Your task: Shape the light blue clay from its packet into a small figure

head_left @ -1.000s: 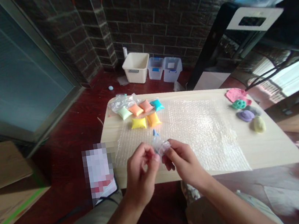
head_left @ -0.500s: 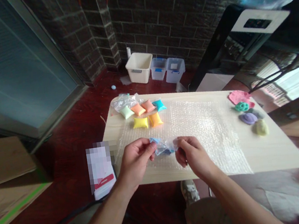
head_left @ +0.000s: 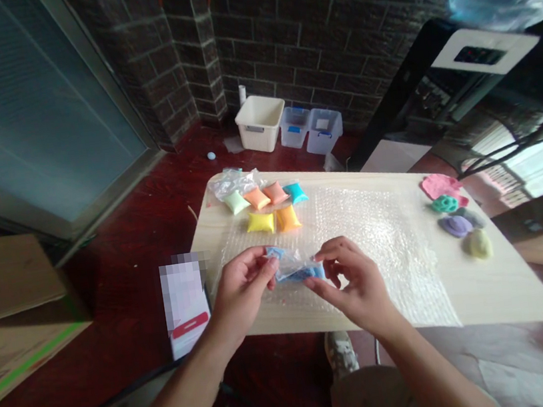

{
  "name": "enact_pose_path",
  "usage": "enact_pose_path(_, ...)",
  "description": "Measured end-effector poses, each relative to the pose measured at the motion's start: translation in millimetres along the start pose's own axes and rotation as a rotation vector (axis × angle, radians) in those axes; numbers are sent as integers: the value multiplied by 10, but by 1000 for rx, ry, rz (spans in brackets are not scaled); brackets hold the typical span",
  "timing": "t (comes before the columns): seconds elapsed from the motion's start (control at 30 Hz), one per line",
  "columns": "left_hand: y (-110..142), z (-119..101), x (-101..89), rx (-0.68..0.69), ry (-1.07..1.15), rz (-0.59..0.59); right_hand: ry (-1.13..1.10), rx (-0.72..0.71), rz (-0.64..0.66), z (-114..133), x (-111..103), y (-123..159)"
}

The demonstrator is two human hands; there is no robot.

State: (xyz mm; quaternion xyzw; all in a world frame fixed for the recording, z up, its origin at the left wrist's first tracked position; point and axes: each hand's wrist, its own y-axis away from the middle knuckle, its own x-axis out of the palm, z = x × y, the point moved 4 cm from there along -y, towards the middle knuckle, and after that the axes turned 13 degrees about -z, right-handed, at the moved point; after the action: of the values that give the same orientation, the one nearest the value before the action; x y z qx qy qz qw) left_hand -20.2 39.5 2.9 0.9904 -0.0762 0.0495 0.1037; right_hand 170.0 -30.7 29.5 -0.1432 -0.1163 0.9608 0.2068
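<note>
My left hand (head_left: 247, 286) pinches the left end of a small clear packet with blue clay (head_left: 299, 272), held just above the table. At the packet's other end, my right hand (head_left: 350, 276) has its thumb on the lower edge and its fingertips on the upper edge. The clear plastic looks crumpled between the hands. Beyond them lie several filled clay packets: a yellow one (head_left: 261, 222), an orange one (head_left: 287, 217), a pale green one (head_left: 235, 202), a teal one (head_left: 295, 192) and two in peach and coral tones (head_left: 275, 193).
Bubble wrap (head_left: 382, 235) covers much of the pale table (head_left: 506, 292). Clear plastic bags (head_left: 235, 183) lie at its far left corner. Shaped clay pieces in pink (head_left: 438, 185), green (head_left: 445, 204), purple (head_left: 455, 226) and pale yellow (head_left: 479, 244) sit at the right. Bins (head_left: 260, 124) stand behind.
My right hand has shifted from a tight pinch on the clear plastic to a wider hold, thumb and fingers spread at the packet's right end. More blue shows there.
</note>
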Motion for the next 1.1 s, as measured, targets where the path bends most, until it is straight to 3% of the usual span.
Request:
enact_pose_path(0.17,9,-10,-16,-33,63,8,-64,50,19,-51,57,-10)
enact_pose_path(0.37,17,-26,-24,37,79,-14,-317,421,53,-187,136,69)
enact_pose_path(0.43,18,-6,-17,29,83,-17,-367,475,18,-219,140,77)
enact_pose_path(0.63,13,-6,-49,-24,193,-101,-329,361,33,-186,133,19)
enact_pose_path(0.83,34,-6,-28,-67,244,-88,-21,156,-79,-186,102,63)
enact_pose_path(0.93,48,0,-18,-1,143,-73,81,94,-111,-189,72,74)
enact_pose_path(1.1,154,-60,-29,223,-108,-119,59,204,-61,-230,75,59)
